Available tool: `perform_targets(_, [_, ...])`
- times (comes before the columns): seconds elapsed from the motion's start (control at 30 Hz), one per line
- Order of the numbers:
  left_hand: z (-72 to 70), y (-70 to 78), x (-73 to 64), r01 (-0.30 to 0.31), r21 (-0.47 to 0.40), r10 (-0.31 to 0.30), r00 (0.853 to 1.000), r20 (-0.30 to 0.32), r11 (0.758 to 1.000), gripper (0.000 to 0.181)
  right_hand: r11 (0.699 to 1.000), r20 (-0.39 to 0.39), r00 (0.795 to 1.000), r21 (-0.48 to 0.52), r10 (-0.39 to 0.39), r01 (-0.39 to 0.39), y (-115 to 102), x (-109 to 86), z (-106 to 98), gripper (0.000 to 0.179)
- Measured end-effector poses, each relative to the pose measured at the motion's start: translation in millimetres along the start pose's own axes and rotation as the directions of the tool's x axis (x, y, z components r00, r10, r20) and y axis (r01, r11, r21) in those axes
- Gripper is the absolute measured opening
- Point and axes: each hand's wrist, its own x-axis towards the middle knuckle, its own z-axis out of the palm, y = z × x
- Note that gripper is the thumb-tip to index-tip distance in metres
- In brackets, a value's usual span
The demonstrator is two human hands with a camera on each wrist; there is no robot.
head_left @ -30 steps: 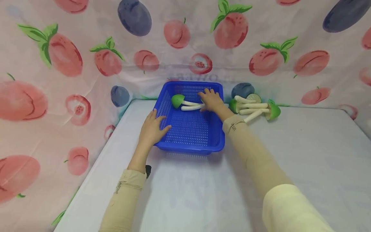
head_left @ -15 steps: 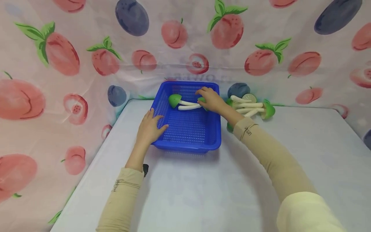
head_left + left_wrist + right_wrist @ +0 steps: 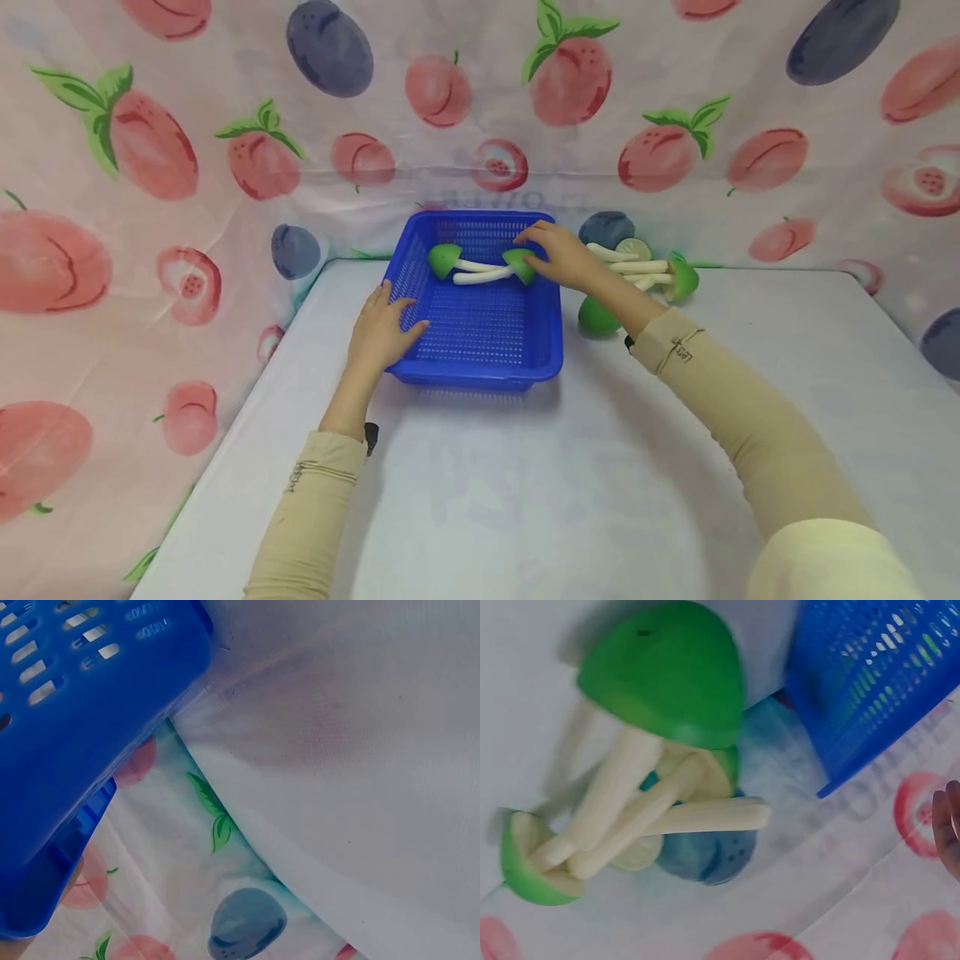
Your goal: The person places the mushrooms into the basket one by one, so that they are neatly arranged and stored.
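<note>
In the head view, a blue perforated plastic basket (image 3: 476, 375) stands on the white table. Two toy mushrooms with white stems lie inside, a left mushroom (image 3: 445, 260) and a right mushroom (image 3: 521, 265), their stems side by side. My left hand (image 3: 378, 329) rests at the basket's left rim with fingers and thumb spread loosely. Over the back right rim hovers my right hand (image 3: 566, 257), its fingers apart and holding nothing, close above the right mushroom's cap. Just right of the basket lies a pile of several green-capped mushrooms (image 3: 667, 675), partly hidden behind my right forearm in the head view.
A fruit-print cloth (image 3: 435, 183) hangs behind the table and down its left side. The basket sits close to this back cloth. White table surface (image 3: 465, 492) extends in front of the basket and to the right of the pile.
My right hand has let go of the right mushroom, whose cap now shows in the basket, and has drawn back toward the right rim. My left hand stays at the left rim.
</note>
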Motion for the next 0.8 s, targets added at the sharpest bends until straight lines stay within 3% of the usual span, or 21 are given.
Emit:
perform_targets(0.27, [-0.8,1.1,0.7,-0.007,-0.005,0.007,1.000,0.009,1.000,0.055,0.998,-0.004,0.998,-0.004,0.055,-0.055,13,-30.0,-10,0.030])
perform_targets(0.5, [-1.4,-0.5,2.3,-0.026,-0.008,0.027,1.000,0.010,1.000,0.055,1.000,-0.049,0.999,-0.018,0.010,-0.011,25,-50.8,-21,0.028])
perform_targets(0.8, [-0.9,2.0,-2.5,-0.030,-0.017,0.030,1.000,-0.004,0.999,0.054,0.998,-0.087,0.995,0.039,-0.044,0.048,51,-80.5,-22,0.021])
